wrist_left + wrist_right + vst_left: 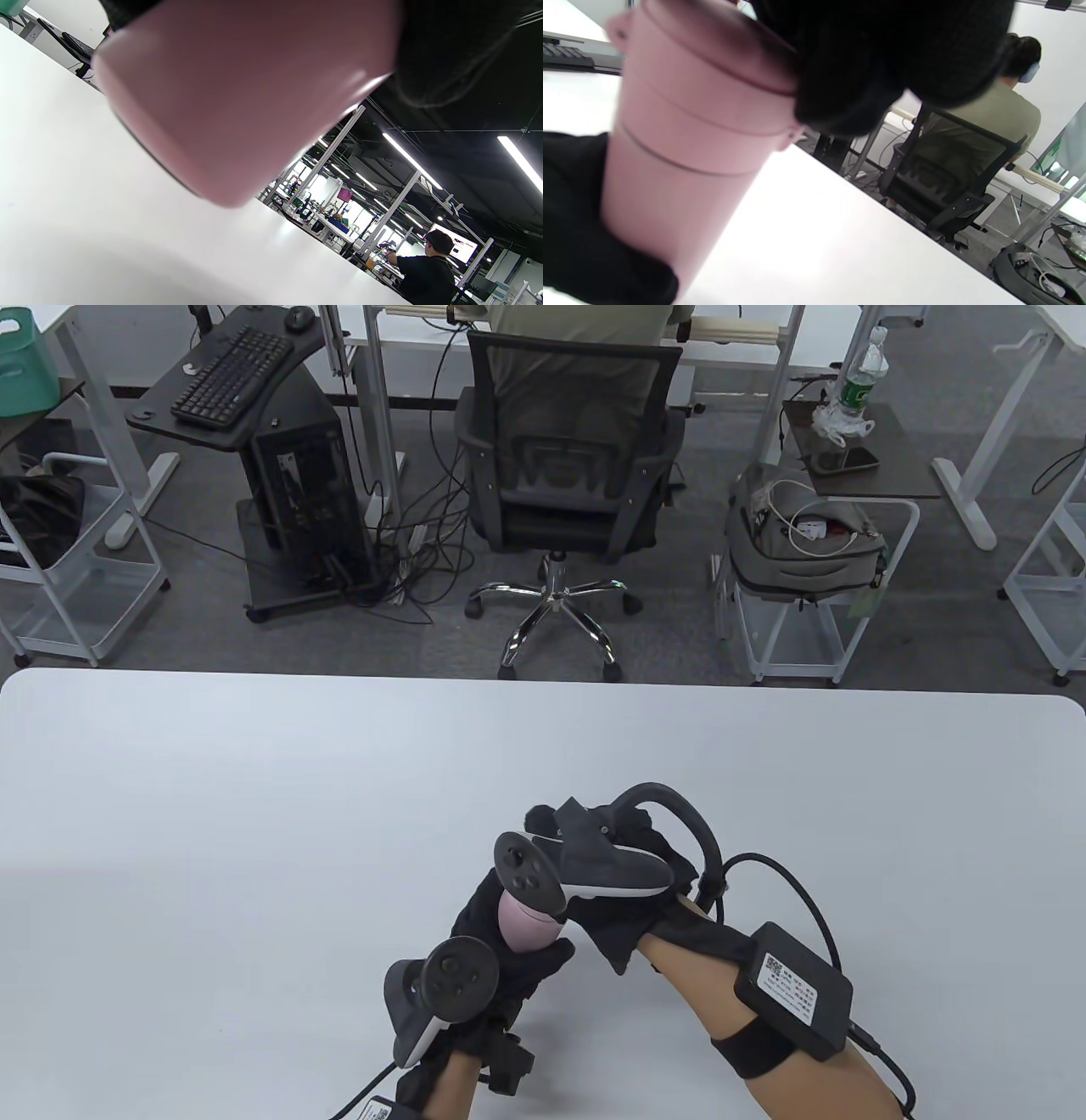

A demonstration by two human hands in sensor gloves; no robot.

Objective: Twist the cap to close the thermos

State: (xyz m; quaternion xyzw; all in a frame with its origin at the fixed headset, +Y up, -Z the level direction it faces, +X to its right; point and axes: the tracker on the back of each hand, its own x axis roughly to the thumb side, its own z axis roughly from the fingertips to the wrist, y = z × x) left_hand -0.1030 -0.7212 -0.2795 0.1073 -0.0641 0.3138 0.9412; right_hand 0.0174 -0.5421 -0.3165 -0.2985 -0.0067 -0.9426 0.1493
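A pink thermos is held between both gloved hands above the near middle of the white table. My left hand wraps around its body; the left wrist view shows the pink body close up, lifted off the table, with a black gloved finger on it. My right hand is on top of the thermos. In the right wrist view its gloved fingers grip the pink cap, which sits on the body. The left glove holds the body lower down.
Past the table's far edge stand a black office chair with a seated person, a computer desk with keyboard at the far left, and a white cart with a grey bag at the far right.
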